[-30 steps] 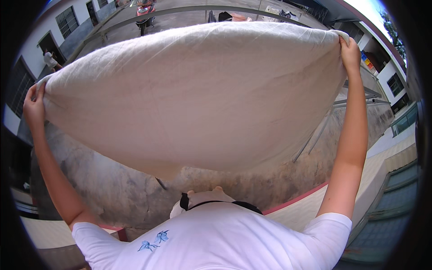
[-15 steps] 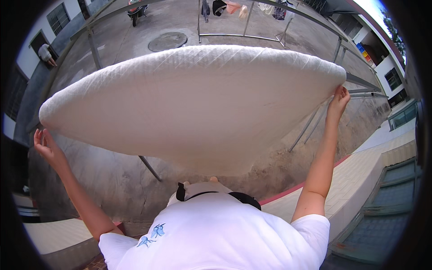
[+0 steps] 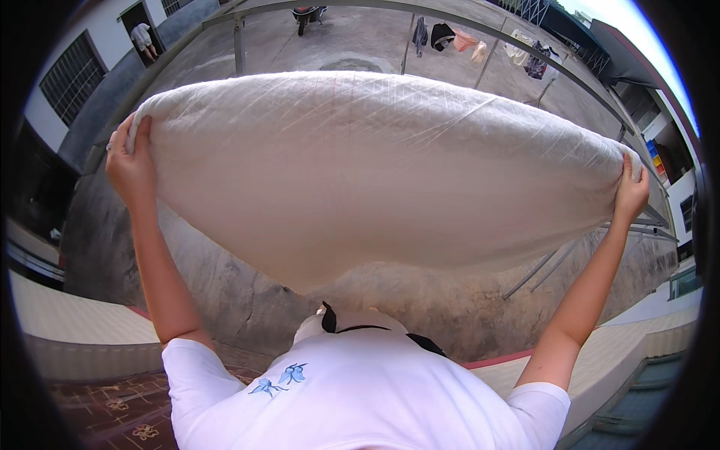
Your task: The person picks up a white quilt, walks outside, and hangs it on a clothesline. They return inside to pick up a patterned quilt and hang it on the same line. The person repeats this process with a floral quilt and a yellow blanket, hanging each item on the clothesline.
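Observation:
A wide white quilt (image 3: 360, 195), thick and fluffy along its folded upper edge, hangs stretched out in front of me. Thin threads cross its top surface, and the lower part droops toward my waist. My left hand (image 3: 132, 171) grips its left end, thumb on the near side. At the opposite end, my right hand (image 3: 631, 196) is closed on the right corner. Both arms are raised and spread wide. Whatever lies under or behind the quilt's middle is hidden.
Beyond the quilt, a metal railing (image 3: 239, 46) curves around. Clothes (image 3: 442, 37) hang on a rack in the concrete yard, near a parked motorcycle (image 3: 304, 18). Another person (image 3: 141, 36) bends at a doorway on the far left. A tiled ledge (image 3: 82, 319) runs at lower left.
My left hand has risen from below the quilt's left end and now grips it. My right hand also holds its end more fully. The view has shifted, and the quilt's lower edge hangs differently.

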Motion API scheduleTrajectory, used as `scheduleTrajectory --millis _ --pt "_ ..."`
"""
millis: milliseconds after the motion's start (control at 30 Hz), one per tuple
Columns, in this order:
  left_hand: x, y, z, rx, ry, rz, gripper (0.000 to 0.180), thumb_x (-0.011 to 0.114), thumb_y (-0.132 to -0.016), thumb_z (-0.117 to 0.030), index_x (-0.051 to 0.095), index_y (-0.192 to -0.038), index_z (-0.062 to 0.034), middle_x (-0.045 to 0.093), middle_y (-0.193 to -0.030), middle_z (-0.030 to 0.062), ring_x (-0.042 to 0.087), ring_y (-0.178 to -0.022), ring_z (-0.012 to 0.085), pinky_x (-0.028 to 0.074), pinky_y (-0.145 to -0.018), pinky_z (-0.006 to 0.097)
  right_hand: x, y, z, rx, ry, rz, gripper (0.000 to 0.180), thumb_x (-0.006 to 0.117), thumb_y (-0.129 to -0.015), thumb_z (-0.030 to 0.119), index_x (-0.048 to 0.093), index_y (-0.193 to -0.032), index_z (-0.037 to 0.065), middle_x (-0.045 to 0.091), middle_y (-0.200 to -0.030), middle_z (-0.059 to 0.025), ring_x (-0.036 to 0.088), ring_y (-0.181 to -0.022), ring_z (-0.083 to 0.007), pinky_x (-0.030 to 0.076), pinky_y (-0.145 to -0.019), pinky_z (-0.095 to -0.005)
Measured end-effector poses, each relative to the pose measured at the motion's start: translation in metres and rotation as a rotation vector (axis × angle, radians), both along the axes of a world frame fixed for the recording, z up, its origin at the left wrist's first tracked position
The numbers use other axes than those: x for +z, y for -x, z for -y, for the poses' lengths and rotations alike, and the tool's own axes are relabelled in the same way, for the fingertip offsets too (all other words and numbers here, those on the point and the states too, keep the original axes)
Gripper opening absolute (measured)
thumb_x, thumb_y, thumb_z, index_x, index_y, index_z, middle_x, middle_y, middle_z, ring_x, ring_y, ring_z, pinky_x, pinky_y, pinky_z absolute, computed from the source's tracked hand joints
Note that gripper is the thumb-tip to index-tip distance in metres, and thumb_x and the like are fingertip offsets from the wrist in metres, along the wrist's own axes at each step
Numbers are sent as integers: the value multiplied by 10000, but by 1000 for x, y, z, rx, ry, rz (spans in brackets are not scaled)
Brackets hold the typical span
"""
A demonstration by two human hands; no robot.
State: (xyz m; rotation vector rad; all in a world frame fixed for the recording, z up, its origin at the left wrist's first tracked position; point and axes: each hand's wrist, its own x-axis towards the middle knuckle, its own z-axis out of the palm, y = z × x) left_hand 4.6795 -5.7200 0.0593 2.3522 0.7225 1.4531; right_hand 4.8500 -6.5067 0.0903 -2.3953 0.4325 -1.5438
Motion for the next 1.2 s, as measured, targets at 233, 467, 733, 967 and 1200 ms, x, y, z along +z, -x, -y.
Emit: scheduleTrajectory --millis 233,467,733,967,1200 --pt "23 -21 72 -28 -693 -71 537 495 -957 -588 683 -1230 -165 630 -1194 93 556 -1168 260 433 -1022 456 29 44 -156 496 316 -43 453 503 -983 517 705 -1169 156 605 -1204 -60 543 -1203 -234 421 -1033 -416" --pt "34 -59 128 -612 -330 -374 529 502 -975 -537 757 -917 -77 637 -859 15 603 -885 201 485 -840 370 23 42 -240 696 309 -722 545 392 -1033 500 628 -968 13 594 -967 -184 568 -967 -341 436 -826 -411" --pt "38 -75 132 -709 -388 -85 348 693 -896 -240 618 -658 2 569 -690 164 556 -643 326 446 -616 395 -15 -7 -215 837 366 -187 537 404 -1030 509 700 -1064 63 679 -971 -170 635 -960 -330 473 -870 -365" --pt "84 -119 141 -632 -648 275 399 663 -910 -329 634 -671 -10 620 -716 139 593 -687 339 465 -662 436 28 -12 -202 286 318 -179 514 407 -1026 514 660 -1284 148 710 -1137 -114 672 -1039 -264 519 -929 -378" --pt "75 -99 87 -749 -733 -47 236 656 -921 -286 691 -1029 -79 652 -1026 196 642 -921 327 509 -847 395 27 9 -223 501 339 -627 416 499 -1013 445 689 -1030 76 683 -939 -87 658 -935 -225 487 -917 -351"
